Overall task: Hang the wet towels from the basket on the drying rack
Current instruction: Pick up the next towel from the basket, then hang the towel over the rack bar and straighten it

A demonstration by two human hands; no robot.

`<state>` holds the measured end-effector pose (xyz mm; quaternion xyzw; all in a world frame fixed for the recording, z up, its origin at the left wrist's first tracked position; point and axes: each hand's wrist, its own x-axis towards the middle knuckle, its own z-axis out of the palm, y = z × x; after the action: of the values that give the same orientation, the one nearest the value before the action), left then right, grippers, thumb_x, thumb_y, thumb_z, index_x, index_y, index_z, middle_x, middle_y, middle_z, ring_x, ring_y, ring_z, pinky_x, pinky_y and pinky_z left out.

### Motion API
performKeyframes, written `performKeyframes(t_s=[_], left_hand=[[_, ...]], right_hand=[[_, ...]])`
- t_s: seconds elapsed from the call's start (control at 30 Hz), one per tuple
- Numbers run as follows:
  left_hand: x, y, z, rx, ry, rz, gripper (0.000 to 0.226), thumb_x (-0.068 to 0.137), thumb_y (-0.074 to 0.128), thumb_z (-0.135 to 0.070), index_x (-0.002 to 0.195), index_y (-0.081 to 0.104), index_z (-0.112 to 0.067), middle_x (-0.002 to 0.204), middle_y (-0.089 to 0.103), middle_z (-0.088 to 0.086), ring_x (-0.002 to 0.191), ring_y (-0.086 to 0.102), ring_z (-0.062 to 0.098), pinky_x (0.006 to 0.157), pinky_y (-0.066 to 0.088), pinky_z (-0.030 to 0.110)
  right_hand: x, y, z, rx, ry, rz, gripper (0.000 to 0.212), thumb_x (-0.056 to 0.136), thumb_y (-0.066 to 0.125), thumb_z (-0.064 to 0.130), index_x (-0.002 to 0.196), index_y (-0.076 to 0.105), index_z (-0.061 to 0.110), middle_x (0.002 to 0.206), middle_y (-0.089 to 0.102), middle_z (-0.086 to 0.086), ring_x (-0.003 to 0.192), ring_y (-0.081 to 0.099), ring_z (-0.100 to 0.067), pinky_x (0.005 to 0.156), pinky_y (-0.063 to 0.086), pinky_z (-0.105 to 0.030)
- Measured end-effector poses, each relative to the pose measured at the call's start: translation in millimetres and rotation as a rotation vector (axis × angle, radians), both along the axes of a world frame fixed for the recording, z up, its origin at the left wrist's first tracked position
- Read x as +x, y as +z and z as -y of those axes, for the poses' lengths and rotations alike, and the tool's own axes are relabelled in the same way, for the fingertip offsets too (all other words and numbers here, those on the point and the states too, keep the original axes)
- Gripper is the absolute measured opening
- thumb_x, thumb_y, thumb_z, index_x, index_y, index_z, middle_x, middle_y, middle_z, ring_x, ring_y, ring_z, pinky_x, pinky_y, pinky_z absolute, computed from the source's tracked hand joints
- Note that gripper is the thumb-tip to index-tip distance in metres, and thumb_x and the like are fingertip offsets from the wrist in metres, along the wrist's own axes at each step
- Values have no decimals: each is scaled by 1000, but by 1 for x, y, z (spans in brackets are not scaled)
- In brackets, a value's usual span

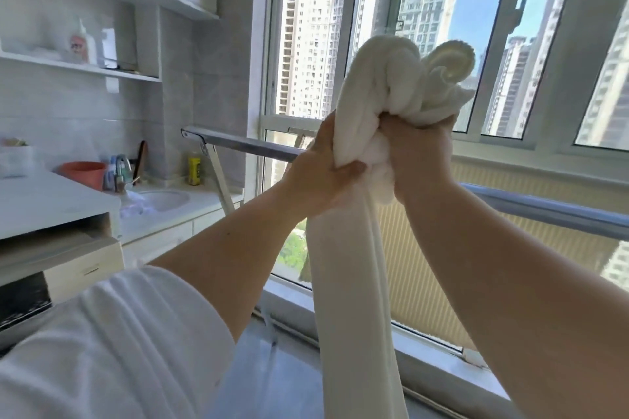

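The left hand has its fingers and thumb curled tight round the white towel just below the bunched top, likely to steady the long hanging length. The right hand, close beside it, clenches the wadded upper end, held above the drying rack's metal rail, seemingly so it can be shaken out and draped; no basket shows.

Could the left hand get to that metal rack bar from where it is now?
Probably yes. The left hand is right in front of the rack bar with nothing between, but it grips the white towel, as does the right hand.
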<state>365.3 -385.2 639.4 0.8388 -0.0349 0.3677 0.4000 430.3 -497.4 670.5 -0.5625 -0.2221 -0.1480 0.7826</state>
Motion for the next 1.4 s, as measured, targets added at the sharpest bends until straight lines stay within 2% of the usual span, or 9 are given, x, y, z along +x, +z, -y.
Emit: performKeyframes(t_s=[0.2, 0.33, 0.57, 0.77, 0.9, 1.03, 1.13, 1.3, 1.4], left_hand=[[41, 13, -63, -43, -122, 38, 62, 91, 52, -19, 143, 23, -34, 117, 60, 0, 98, 62, 20, 78, 55, 34], [68, 32, -115, -163, -240, 53, 51, 89, 49, -14, 134, 37, -34, 106, 63, -7, 94, 62, 9, 75, 56, 24], [111, 58, -206, -58, -131, 64, 45, 90, 47, -21, 134, 35, -25, 110, 60, 0, 93, 60, 18, 76, 53, 34], [146, 55, -266, 102, -42, -34, 43, 88, 47, -24, 130, 38, -24, 110, 60, 0, 98, 59, 24, 86, 50, 40], [170, 33, -292, 323, 68, -225, 38, 90, 40, -30, 126, 45, -16, 116, 59, 6, 102, 56, 27, 89, 46, 36], [179, 29, -300, 255, 138, -320, 55, 90, 49, -35, 136, 33, -10, 128, 52, 17, 113, 53, 35, 88, 42, 38], [177, 32, -299, 186, 114, -304, 70, 85, 59, -41, 142, 23, -21, 136, 37, 17, 121, 45, 36, 96, 38, 40], [180, 25, -304, 229, 142, -230, 25, 88, 57, -35, 104, 54, -17, 122, 46, 10, 109, 48, 24, 89, 35, 29], [178, 21, -303, 229, 146, -126, 21, 88, 58, -34, 92, 59, -14, 114, 53, 11, 106, 52, 25, 85, 34, 26]], right_hand=[[25, 12, -53, 7, -113, 75, 78, 61, 79, 21, 128, 40, 26, 109, 66, 3, 96, 66, -16, 80, 59, -43], [38, 34, -96, -45, -263, 213, 74, 66, 80, 23, 127, 39, 26, 98, 63, 18, 87, 63, 2, 74, 55, -20], [67, 56, -184, -203, -451, 376, 68, 75, 74, 24, 130, 33, 27, 89, 54, 28, 73, 52, 21, 56, 40, 1], [106, 46, -243, -355, -551, 442, 79, 72, 72, 30, 139, 30, 25, 118, 57, 2, 102, 58, -13, 78, 50, -27], [129, 36, -258, -646, -532, 297, 84, 78, 68, 31, 145, 18, 29, 117, 48, -4, 86, 51, -9, 68, 42, -19], [146, 23, -264, -1056, -632, 138, 85, 92, 55, 36, 148, -4, 13, 141, 36, -18, 122, 45, -35, 105, 37, -43], [143, 23, -260, -1088, -537, 92, 77, 90, 53, 48, 149, 21, 10, 148, 39, -13, 138, 33, -28, 110, 28, -36], [134, 16, -255, -899, -524, 217, 26, 91, 57, 33, 108, 64, 13, 102, 65, 2, 96, 57, -15, 85, 43, -28], [129, 10, -254, -922, -531, 252, 22, 87, 60, 32, 68, 59, 21, 63, 56, 9, 70, 54, -15, 69, 45, -27]])
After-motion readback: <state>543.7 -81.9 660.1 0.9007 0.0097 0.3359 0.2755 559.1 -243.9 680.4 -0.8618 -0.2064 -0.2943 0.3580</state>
